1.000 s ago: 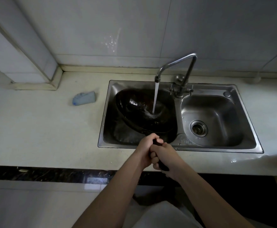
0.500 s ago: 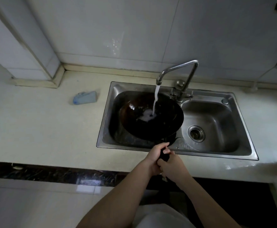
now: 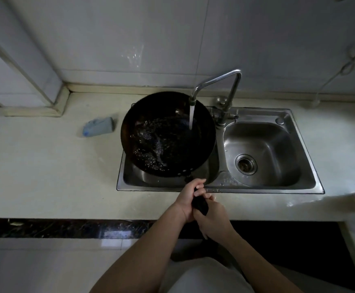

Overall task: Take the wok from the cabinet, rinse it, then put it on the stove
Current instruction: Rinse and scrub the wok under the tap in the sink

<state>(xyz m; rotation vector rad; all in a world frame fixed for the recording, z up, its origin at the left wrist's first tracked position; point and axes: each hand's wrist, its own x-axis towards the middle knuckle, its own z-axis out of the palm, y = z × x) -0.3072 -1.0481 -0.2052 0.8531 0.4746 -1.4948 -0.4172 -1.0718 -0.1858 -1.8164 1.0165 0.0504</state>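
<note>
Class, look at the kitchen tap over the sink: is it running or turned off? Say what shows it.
Running. A white stream falls from the tap spout into the wok, whose inside glistens with splashing water.

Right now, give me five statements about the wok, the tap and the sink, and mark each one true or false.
1. Both hands grip the wok's handle. True: the left hand and right hand are closed around the handle.
2. The tap is off. False: water runs from the tap into the wok.
3. The wok is over the left basin of the sink. True.
4. A plate sits in the right basin. False: only the drain shows there.
5. The blue sponge is inside the wok. False: the sponge lies on the counter, left of the sink.
</note>
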